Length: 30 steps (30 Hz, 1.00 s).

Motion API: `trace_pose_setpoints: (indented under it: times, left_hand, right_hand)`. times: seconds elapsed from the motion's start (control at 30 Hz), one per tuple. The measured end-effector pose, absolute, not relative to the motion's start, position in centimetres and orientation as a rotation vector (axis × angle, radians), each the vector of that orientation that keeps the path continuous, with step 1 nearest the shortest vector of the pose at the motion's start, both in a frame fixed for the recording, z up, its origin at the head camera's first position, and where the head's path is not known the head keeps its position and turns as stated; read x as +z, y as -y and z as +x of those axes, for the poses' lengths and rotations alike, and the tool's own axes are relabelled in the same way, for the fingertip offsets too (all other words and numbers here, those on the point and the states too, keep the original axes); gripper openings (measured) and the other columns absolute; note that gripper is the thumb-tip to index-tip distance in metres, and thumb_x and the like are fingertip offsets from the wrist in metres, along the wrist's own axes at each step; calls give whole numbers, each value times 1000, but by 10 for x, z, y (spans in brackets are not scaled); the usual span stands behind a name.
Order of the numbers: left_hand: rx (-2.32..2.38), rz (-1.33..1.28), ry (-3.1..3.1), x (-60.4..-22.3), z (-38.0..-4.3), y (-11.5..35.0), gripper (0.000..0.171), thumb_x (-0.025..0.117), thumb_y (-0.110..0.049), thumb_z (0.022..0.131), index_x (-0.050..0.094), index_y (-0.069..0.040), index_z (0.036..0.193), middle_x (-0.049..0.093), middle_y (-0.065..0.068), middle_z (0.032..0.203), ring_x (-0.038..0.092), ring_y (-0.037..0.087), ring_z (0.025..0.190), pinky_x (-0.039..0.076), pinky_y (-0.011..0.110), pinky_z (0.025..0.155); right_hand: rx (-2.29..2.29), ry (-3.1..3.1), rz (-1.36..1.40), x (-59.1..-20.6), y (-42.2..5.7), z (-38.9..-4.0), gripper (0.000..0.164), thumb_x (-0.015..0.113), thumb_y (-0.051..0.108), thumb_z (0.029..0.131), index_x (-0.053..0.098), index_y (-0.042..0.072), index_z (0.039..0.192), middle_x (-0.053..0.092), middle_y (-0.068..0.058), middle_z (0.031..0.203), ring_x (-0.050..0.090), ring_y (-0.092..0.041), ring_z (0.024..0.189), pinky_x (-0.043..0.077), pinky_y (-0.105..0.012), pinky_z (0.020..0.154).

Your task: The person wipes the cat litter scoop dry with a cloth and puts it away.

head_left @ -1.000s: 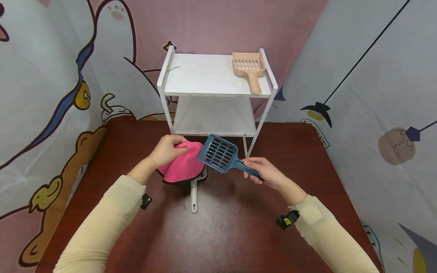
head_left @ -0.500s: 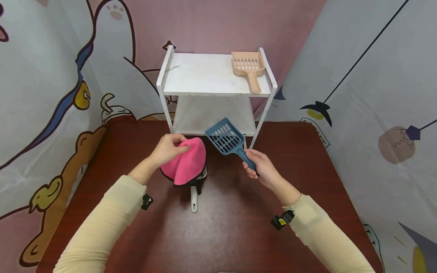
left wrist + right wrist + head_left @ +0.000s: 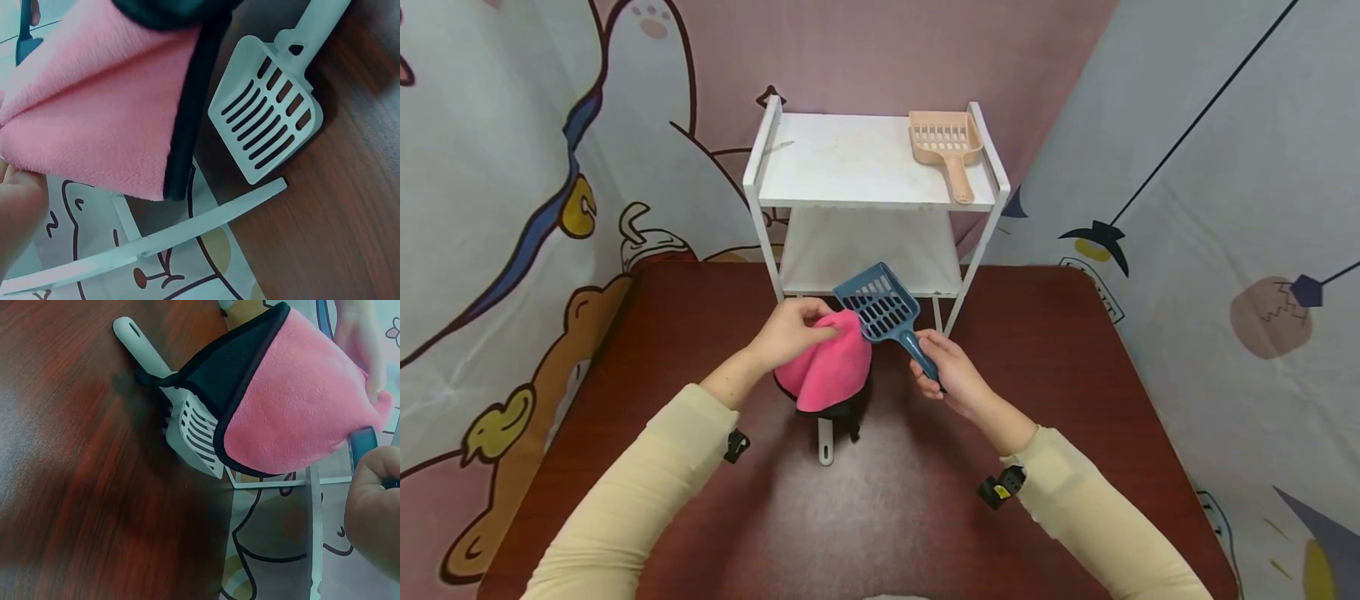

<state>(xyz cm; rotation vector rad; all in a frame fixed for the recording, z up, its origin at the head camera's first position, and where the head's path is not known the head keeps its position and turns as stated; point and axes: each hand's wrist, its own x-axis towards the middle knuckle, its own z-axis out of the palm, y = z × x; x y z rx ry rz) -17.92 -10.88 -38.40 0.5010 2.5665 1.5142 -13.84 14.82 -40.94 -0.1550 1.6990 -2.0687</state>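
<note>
A pink cloth with black edging (image 3: pixel 831 371) hangs from my left hand (image 3: pixel 782 337), pinched between thumb and fingers at its top. My right hand (image 3: pixel 951 371) grips the handle of a blue slotted litter scoop (image 3: pixel 887 310), whose head tilts up beside the cloth and overlaps its edge in the head view. Below the cloth, a light grey litter scoop (image 3: pixel 197 434) lies on the table. Only its handle (image 3: pixel 826 442) shows in the head view; the left wrist view shows its slotted head (image 3: pixel 269 112). Dark fabric (image 3: pixel 228 375) shows on the cloth's side in the right wrist view.
A white two-tier shelf (image 3: pixel 850 158) stands at the back of the brown table (image 3: pixel 700 517). On its top tier, at the right, lies a beige litter scoop (image 3: pixel 951 154). Cartoon-printed walls surround the table. A pale edge (image 3: pixel 895 597) shows at the bottom of the head view.
My left hand has carried the cloth right, over more of the grey scoop. The blue scoop rose and tilted, moved right, then came back left toward the cloth.
</note>
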Motion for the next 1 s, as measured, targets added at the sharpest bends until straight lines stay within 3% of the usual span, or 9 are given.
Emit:
trace_pose_setpoints:
  times: [0.4,0.73,1.0]
  left_hand:
    - [1507,389,-2645,-380,-184,126,16,69,-15,84,68,-2,93,66,13,86,53,17,69,43,21,63]
    - [1598,368,-2501,-378,-189,140,16,56,-13,93,53,2,96,46,5,75,46,13,66,38,22,60]
    - [1695,373,-2120,-377,-187,138,37,40,-21,100,38,2,130,55,15,110,62,8,82,51,23,73]
  right_hand:
    - [-1969,-1684,-252,-411,-164,-137,20,27,23,104,43,11,106,46,3,66,34,-3,40,28,-17,41]
    - [-1827,-1785,-270,-412,-193,-139,22,37,25,102,51,11,111,53,4,66,39,-5,44,32,-19,44]
    - [-1759,-1715,-422,-415,-192,-145,19,42,22,100,59,17,105,55,5,65,39,-4,44,32,-18,43]
